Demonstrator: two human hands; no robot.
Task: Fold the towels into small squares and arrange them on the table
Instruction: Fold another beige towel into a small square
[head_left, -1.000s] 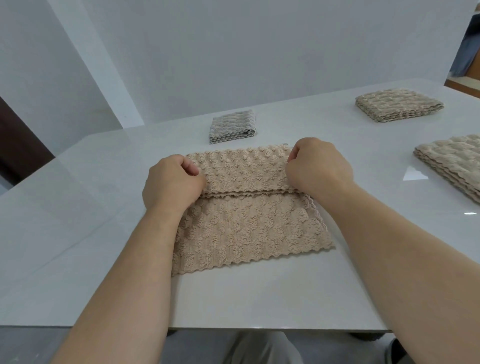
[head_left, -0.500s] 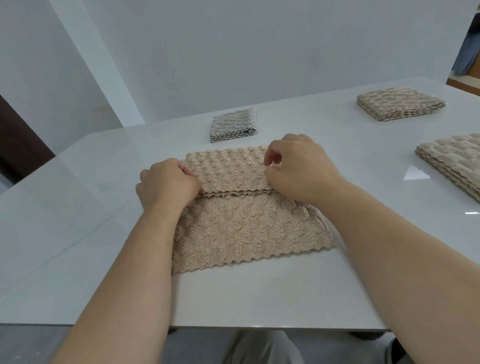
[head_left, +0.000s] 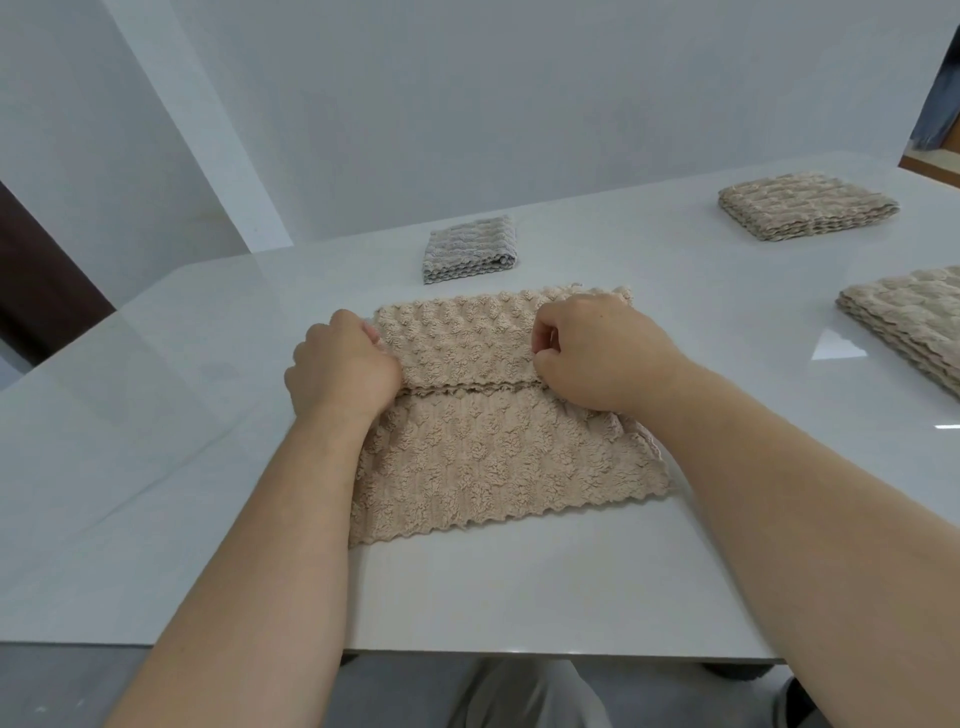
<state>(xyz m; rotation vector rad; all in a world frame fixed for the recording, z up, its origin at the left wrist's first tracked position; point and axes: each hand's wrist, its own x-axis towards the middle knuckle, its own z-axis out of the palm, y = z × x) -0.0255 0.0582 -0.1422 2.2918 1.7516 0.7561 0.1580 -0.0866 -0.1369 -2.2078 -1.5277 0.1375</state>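
**A:** What lies in front of the person?

**B:** A beige towel with a bumpy, knitted texture, spread on a glossy white tabletop close to the near edge. Its far part is doubled back toward the person, so a folded band lies across the top and its scalloped edge crosses the towel's middle.

**A:** Where are the hands?

**B:** Both rest on that folded band. The left hand sits at the band's left end, its grip clenched on the cloth there. The right hand sits toward the right end, fingers curled, thumb and forefinger pinching the towel's folded layer. Both bare forearms reach in from the bottom of the view.

**A:** Anything else on the tabletop?

**B:** Three more folded pieces. A small grey towel lies just beyond the beige one, apart from it. A stack of beige towels sits at the far right. Another beige stack lies nearer on the right, cut off by the frame edge.

**A:** And the surroundings?

**B:** A plain pale wall behind the tabletop.
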